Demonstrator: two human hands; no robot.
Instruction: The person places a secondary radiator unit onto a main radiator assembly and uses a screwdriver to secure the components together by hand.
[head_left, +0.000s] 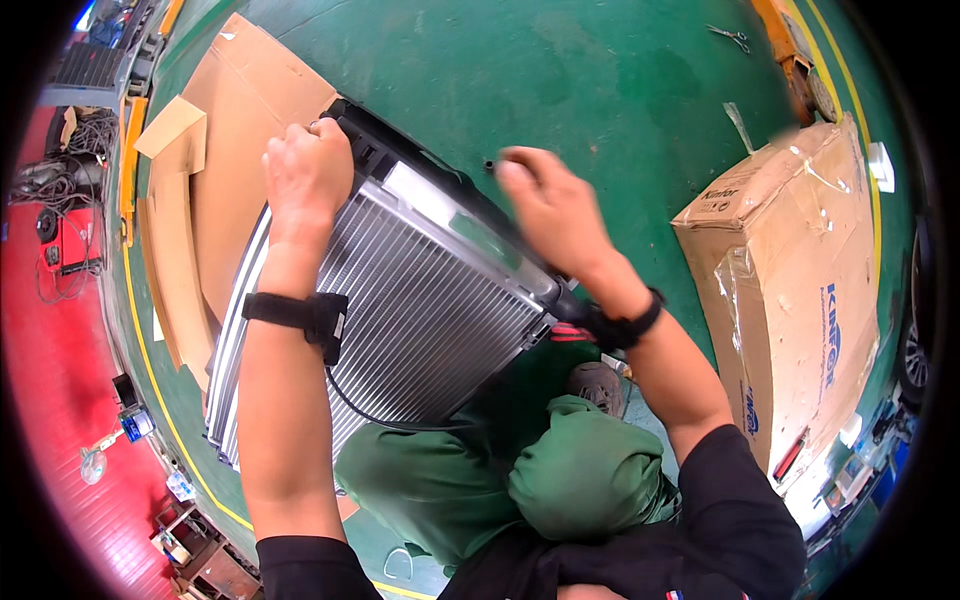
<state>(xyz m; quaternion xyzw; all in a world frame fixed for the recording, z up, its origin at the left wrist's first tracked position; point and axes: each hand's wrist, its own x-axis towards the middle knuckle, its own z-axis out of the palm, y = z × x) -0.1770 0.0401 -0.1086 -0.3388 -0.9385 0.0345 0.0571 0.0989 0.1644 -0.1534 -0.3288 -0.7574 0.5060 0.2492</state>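
A car radiator [430, 290] with a silver finned core and a black edge frame leans in front of me, tilted across my knees. My left hand [308, 175] is closed at the upper left end of its black frame, the fingertips partly hidden. Off the frame's right side, my right hand [555, 205] is raised and slightly blurred, with fingers curled and thumb close to them. What it holds, if anything, I cannot make out. A small black piece [490, 166] shows just beside those fingertips. A thin black cable [375, 415] runs from my left wrist strap [300, 313].
An opened cardboard sheet [250, 110] lies behind the radiator on the green floor [560, 60]. At right stands a large taped carton [800, 270], with a red-handled tool [792, 455] at its near end. Scissors [730, 38] lie far right. Red flooring [60, 370] with equipment lies left.
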